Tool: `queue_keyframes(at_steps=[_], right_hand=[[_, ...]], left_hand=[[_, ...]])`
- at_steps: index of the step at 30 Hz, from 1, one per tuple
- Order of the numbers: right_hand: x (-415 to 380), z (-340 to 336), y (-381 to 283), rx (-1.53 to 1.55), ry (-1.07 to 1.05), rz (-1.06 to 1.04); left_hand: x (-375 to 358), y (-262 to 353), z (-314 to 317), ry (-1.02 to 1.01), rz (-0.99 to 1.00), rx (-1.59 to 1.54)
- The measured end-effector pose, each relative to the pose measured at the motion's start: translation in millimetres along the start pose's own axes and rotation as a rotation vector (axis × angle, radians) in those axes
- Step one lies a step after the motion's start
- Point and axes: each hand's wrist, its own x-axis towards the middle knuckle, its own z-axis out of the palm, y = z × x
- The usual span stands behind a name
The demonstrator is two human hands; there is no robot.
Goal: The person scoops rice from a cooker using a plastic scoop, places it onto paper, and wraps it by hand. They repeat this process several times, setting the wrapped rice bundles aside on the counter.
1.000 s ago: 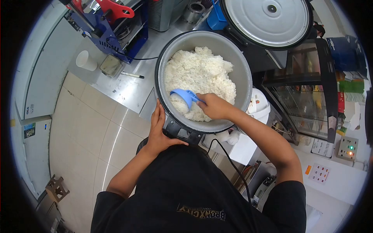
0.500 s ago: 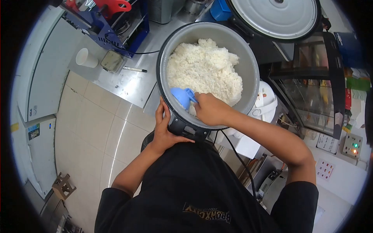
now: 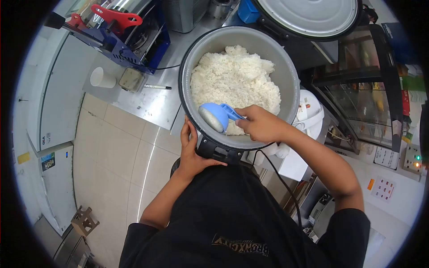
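Note:
A large rice cooker (image 3: 292,80) stands with its lid raised, and a heap of white rice (image 3: 237,76) lies inside its grey pot. My right hand (image 3: 263,125) is closed around the handle of a blue scoop (image 3: 216,114). The scoop is tilted near the pot's front-left wall, and white rice shows in its bowl. Below the rim, my left hand (image 3: 193,154) grips the cooker's outside by its black front handle (image 3: 219,151), thumb along the bottom and fingers up the side.
On the steel counter (image 3: 154,107) at left are a white cup (image 3: 103,77), a small square container (image 3: 131,79) and a marker (image 3: 157,87). A blue machine (image 3: 147,49) stands behind them. The open lid (image 3: 313,18) is at the back; a glass cabinet (image 3: 357,98) is at right.
My right hand has drawn back slightly to the right, and the blue scoop has turned so that rice shows in its bowl. My left hand keeps its hold on the cooker.

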Motion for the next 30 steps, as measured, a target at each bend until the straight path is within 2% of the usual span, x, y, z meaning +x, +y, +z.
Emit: queue_keyframes(at_steps=[2, 3, 5, 7, 10, 13, 14, 15, 18, 19, 20, 22, 25, 30], right_hand=[[-4.9, -21.0, 10.5, 0.705, -0.235, 0.371], [-11.0, -27.5, 15.3, 0.689, -0.227, 0.359], [-31.7, -34.3, 23.0, 1.081, -0.204, 0.36], [-53.6, -45.0, 28.2, 1.113, -0.137, 0.316], [-88.5, -47.5, 50.3, 1.333, -0.081, 0.169], [-128.7, -27.7, 73.7, 1.513, 0.028, 0.025], [-144.1, -18.8, 79.4, 1.567, 0.07, -0.022], [-161.9, -9.5, 85.5, 1.581, 0.104, -0.017], [-221.4, 25.8, 110.4, 1.815, 0.33, -0.161], [-243.0, 39.1, 123.1, 1.833, 0.375, -0.151], [-264.5, 52.2, 136.5, 1.88, 0.495, -0.192], [-303.7, 76.2, 166.9, 1.966, 0.698, -0.252], [-352.8, 113.4, 222.4, 1.915, 0.985, -0.122], [-385.5, 193.3, 339.9, 2.05, 1.093, 0.044]], left_hand=[[0.2, -0.5, -0.9, 0.006, -0.01, 0.002], [0.2, -0.5, -2.0, 0.022, 0.004, 0.004], [-1.7, 0.3, -5.0, -0.029, -0.059, 0.038], [-1.5, -0.1, -5.2, -0.019, -0.042, 0.048], [-2.2, -2.6, -2.2, -0.004, -0.033, 0.067], [-7.7, -10.2, 1.8, 0.004, 0.012, 0.111], [-11.3, -11.6, 2.0, -0.009, -0.03, 0.137], [-13.8, -15.0, 2.2, -0.038, -0.019, 0.121], [-17.5, -25.9, 7.1, 0.025, 0.035, 0.185], [-16.7, -24.1, 9.7, 0.047, 0.05, 0.168], [-17.4, -21.2, 12.5, 0.065, -0.012, 0.095], [-14.1, -17.4, 14.7, 0.065, 0.006, 0.11], [-16.6, -29.4, 15.8, 0.066, 0.038, 0.178], [-21.7, -33.4, 18.6, 0.077, 0.129, 0.242]])
